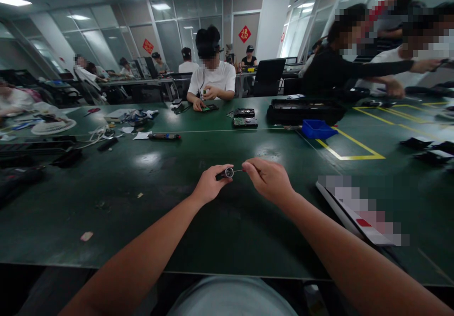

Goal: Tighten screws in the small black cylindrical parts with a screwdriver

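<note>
Held in my left hand (209, 183) is a small dark cylindrical part (229, 172) with a round, silvery open end turned toward me. My right hand (267, 178) is closed round the handle end of a thin metal tool (238, 171), perhaps a small screwdriver; the fingers hide its handle. The shaft points left, its tip at or close to the cylinder's rim; whether it touches I cannot tell. Both hands are above the green tabletop (220, 240), near the middle of the view.
Beyond my hands lie a pen-shaped electric screwdriver (165, 136), hard drives (244, 122), a blue bin (318, 129) and a long black casing (305, 111). A pale flat object (358, 212) lies right of my right forearm. A co-worker (213, 77) sits across the table.
</note>
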Demonstrator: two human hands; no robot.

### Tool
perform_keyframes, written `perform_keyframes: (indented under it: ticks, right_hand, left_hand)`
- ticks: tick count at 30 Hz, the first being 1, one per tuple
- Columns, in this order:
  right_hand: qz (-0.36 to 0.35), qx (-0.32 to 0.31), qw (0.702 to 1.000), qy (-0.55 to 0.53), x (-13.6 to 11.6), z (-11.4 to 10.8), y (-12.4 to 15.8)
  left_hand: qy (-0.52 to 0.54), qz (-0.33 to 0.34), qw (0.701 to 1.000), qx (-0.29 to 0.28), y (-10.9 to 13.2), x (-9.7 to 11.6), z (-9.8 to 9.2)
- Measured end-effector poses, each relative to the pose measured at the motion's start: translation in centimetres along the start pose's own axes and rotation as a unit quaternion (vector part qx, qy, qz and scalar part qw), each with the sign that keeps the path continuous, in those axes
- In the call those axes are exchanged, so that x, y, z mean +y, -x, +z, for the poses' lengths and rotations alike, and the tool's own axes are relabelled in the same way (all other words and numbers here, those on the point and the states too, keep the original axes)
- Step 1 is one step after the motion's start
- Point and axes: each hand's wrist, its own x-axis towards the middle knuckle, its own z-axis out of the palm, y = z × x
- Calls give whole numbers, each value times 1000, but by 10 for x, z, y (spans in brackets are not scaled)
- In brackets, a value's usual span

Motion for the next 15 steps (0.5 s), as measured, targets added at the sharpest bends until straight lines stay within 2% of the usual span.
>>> perform_keyframes:
  ticks: [4,10,15]
  right_hand:
    - [22,9,1000,1,-2,3,0]
    - [8,-3,1000,-2,-5,0,-1]
    - [55,-24,998,-9,-6,0,0]
  left_hand:
    - [-1,-5,1000,-2,0,3,1]
    - [7,-6,1000,9,-1,2,0]
    - [7,-3,1000,7,-1,2,0]
